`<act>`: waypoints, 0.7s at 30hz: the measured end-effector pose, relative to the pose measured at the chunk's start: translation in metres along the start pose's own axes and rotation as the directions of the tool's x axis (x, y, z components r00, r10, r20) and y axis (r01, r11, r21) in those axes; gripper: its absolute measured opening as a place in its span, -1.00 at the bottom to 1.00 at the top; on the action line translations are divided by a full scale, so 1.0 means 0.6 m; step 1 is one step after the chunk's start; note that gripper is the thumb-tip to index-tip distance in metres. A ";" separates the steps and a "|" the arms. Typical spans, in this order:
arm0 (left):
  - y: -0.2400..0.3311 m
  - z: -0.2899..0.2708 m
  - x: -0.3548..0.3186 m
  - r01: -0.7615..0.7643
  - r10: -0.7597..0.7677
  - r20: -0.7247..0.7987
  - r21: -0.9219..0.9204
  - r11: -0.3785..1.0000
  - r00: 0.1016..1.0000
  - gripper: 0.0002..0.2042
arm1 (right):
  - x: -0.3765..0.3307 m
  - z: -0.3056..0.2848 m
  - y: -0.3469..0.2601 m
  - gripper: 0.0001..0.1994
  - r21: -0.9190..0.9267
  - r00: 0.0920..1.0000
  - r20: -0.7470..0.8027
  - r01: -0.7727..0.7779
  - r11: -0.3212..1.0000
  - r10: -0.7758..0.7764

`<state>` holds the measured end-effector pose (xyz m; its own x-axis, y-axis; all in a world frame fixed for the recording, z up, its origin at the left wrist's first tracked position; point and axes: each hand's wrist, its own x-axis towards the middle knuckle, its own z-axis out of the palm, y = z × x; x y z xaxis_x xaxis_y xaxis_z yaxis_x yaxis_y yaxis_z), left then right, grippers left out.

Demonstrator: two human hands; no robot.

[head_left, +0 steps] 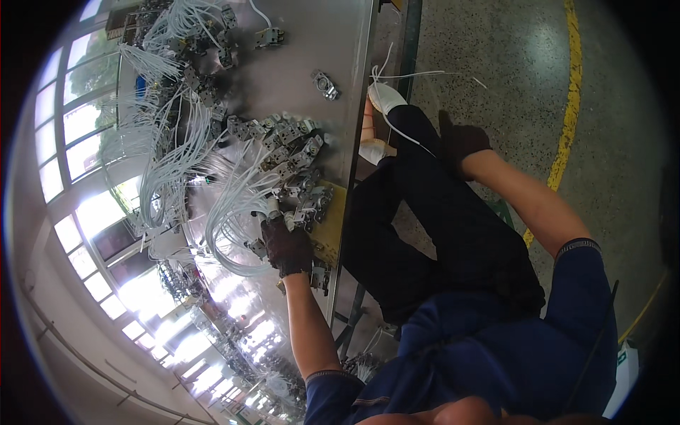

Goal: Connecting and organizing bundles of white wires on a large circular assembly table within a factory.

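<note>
My left hand (287, 246), in a dark work glove, is among metal parts on the bench. Its fingertips close around a small pale piece (273, 205), whose kind I cannot make out. Right beside it lies a row of metal parts (290, 145) with bundled white wires (237, 227). Away from the bench, my right hand (464, 140), also in a dark glove, hangs beside my leg. One of its fingers stretches apart from the rest, and nothing shows in it. A thin white wire (411, 134) lies across my dark trousers near it.
The metal bench (294, 53) runs along my left, with a yellow block (331, 223) at its edge. A loose metal part (325, 84) and another with a wire (269, 37) lie farther up. A yellow line (572, 78) crosses the speckled floor on my right.
</note>
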<state>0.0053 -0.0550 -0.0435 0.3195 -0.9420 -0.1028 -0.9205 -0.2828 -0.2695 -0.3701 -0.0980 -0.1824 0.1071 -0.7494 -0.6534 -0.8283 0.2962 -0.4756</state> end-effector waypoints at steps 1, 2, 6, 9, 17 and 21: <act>0.000 0.001 0.001 -0.013 0.013 -0.006 0.000 1.000 1.000 -0.37 | 0.004 0.006 0.001 -0.32 -0.014 1.000 0.013 -0.015 1.000 0.015; -0.001 0.002 0.001 -0.016 0.016 -0.008 0.018 1.000 1.000 -0.37 | 0.009 0.015 0.003 -0.38 -0.121 0.985 -0.133 0.092 0.988 -0.108; -0.008 0.006 0.001 -0.027 0.027 -0.015 -0.016 1.000 1.000 -0.38 | 0.033 0.046 0.021 -0.61 -0.141 0.845 -0.260 0.446 0.884 -0.468; -0.012 0.011 0.001 -0.054 0.054 -0.033 -0.004 0.999 0.998 -0.37 | 0.045 0.048 0.020 -0.67 -0.007 0.797 -0.347 0.525 0.851 -0.495; -0.019 0.018 0.002 -0.072 0.072 -0.050 -0.002 0.997 0.996 -0.33 | 0.091 0.006 -0.052 -0.49 0.223 0.960 -0.022 0.276 0.935 -0.278; -0.021 0.024 0.004 -0.086 0.087 -0.088 0.012 0.996 0.992 -0.31 | 0.136 0.018 -0.070 -0.48 0.179 0.958 -0.051 0.288 0.941 -0.283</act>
<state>0.0210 -0.0509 -0.0541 0.2177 -0.9751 -0.0414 -0.9418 -0.1987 -0.2713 -0.3206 -0.1652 -0.2218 0.3092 -0.8318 -0.4610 -0.6500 0.1690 -0.7409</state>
